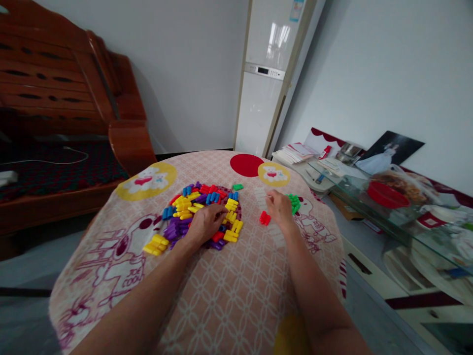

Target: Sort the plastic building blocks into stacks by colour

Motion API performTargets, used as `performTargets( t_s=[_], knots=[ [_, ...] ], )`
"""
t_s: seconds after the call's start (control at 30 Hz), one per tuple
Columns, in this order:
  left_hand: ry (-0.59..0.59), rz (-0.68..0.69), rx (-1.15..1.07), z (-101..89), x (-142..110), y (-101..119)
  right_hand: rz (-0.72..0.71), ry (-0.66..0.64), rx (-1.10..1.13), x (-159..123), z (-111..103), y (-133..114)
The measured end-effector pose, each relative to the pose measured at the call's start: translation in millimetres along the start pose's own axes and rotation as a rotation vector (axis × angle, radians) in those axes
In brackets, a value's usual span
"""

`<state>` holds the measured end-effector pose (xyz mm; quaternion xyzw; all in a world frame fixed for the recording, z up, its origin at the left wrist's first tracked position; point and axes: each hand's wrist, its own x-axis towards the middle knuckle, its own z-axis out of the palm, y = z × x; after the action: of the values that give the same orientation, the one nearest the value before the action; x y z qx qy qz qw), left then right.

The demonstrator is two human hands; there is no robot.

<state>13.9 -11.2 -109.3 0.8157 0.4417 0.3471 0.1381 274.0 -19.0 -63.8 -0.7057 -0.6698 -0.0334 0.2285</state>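
Observation:
A pile of plastic building pieces (pixel 194 209), bullet-shaped and coloured yellow, purple, red and blue, lies in the middle of the table. Over its right side rests my left hand (pixel 209 222), its fingers curled together; whatever they grip is hidden. To the right, my right hand (pixel 280 208) is closed with the fingertips pinched above the cloth, and I cannot make out what is in it. A red piece (pixel 265 218) sits just left of that hand. Behind it, a cluster of green pieces (pixel 294 203) is partly covered. One green piece (pixel 238 187) lies apart behind the pile.
A patterned cloth (pixel 221 296) covers the round table. Whitish strips (pixel 260 197) lie under my right hand. On the right stands a glass-topped cabinet (pixel 373 204) with papers and a red bowl (pixel 388 195). A wooden bench (pixel 127 140) is at the left.

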Motion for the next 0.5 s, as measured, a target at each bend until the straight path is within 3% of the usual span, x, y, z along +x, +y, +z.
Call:
performTargets(
  t_s=[0.17, 0.37, 0.5],
  knots=[
    [-0.014, 0.005, -0.01, -1.4, -0.3, 1.2, -0.219, -0.155, 0.045, 31.1, 39.9, -42.0],
    [-0.019, 0.003, -0.05, -1.4, 0.2, 0.2, -0.273, -0.286, -0.028, 77.4, 75.3, -71.4],
    [-0.022, -0.004, -0.047, -1.9, -0.1, 1.5, -0.309, -0.353, -0.1, 83.1, 84.3, -75.7]
  ],
)
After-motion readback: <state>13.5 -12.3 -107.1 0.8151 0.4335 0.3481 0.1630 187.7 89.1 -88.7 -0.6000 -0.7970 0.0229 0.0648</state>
